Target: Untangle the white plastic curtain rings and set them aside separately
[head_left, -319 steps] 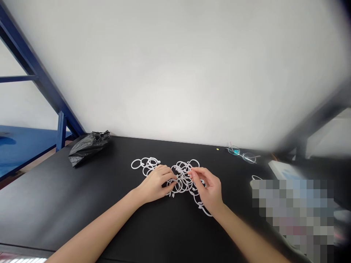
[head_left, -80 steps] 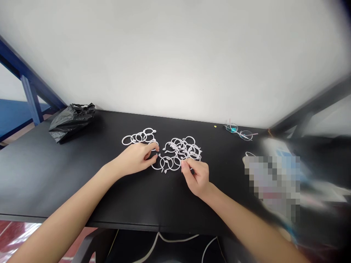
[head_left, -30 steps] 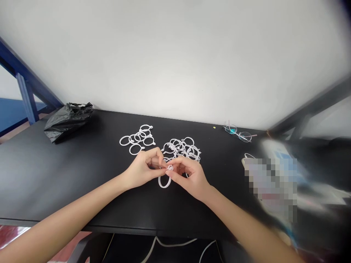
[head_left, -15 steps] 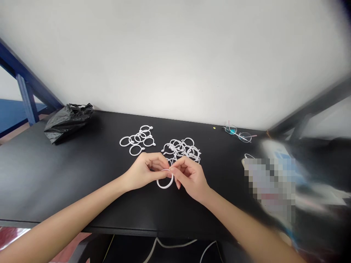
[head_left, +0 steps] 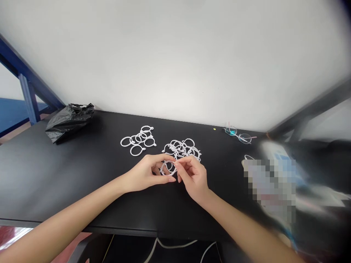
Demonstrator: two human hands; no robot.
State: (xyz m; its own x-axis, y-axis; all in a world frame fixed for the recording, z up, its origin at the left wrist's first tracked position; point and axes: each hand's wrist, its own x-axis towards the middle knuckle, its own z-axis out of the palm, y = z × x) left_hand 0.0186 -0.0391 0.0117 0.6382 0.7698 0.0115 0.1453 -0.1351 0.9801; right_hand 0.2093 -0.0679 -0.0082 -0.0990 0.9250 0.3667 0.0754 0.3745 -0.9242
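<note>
The held white ring [head_left: 168, 175] was tilted, its upper right edge pinched by the right hand [head_left: 194, 178]. Directly behind lay a tangled pile of thin white rings [head_left: 179, 147]. A looser group of tabbed white rings [head_left: 139, 141] lay flat to the left, mostly overlapping.

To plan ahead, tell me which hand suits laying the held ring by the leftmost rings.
Likely left: the left hand is nearer the leftmost rings, though the right hand pinches the held ring.
</note>
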